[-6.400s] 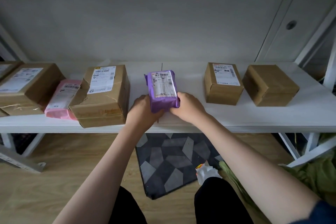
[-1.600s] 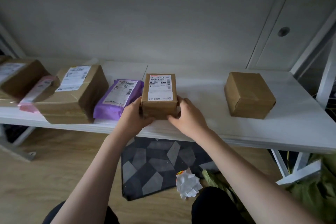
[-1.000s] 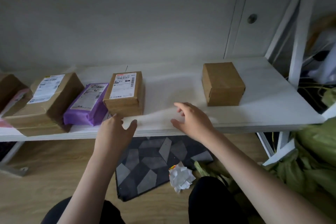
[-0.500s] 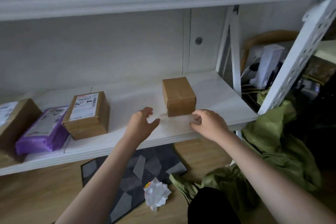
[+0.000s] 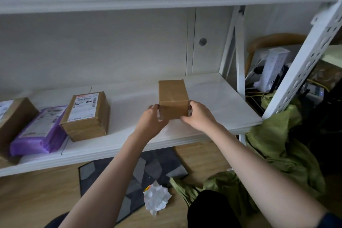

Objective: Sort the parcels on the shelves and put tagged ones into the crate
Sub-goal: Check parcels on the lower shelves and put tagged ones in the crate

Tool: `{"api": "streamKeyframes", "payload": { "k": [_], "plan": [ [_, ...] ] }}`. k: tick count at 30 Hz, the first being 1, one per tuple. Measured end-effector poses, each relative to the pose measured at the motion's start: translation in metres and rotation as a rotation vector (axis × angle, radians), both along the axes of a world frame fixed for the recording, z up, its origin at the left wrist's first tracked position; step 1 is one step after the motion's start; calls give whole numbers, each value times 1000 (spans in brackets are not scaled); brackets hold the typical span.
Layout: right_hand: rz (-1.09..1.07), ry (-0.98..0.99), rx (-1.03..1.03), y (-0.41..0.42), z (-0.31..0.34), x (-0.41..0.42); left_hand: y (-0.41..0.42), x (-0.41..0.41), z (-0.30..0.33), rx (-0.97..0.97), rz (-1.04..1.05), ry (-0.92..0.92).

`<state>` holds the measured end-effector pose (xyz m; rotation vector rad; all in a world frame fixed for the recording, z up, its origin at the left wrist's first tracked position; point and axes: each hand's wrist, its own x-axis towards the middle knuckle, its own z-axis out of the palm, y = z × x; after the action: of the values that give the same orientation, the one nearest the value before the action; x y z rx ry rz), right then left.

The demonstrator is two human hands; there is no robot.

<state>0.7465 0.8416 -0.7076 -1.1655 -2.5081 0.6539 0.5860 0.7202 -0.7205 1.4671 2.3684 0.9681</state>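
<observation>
At the left of the frame, three labelled parcels sit grouped on the shelf [image 5: 212, 94]: brown box [image 5: 13, 114], purple bag [image 5: 39, 129], labelled box [image 5: 87, 114]. At centre, the left hand [image 5: 150, 119] and right hand [image 5: 199, 116] clasp the plain box [image 5: 173, 98], unsorted. No crate shows.

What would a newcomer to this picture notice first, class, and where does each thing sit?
First, the plain brown box on the right part of the white shelf, held between the left hand and the right hand. Next, to the left on the same shelf, a labelled box beside a purple parcel. A crumpled paper lies on the floor below.
</observation>
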Motion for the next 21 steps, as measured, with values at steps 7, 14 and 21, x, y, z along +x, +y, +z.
{"api": "streamKeyframes", "payload": {
  "k": [7, 14, 21],
  "plan": [
    [153, 46, 52, -41, -9, -27, -62, -15, -6, 30, 127, 44],
    [159, 98, 59, -50, -15, -32, -75, -19, -8, 76, 148, 9],
    [147, 70, 18, -41, -27, -21, -63, -7, -8, 83, 134, -49]
  ]
}}
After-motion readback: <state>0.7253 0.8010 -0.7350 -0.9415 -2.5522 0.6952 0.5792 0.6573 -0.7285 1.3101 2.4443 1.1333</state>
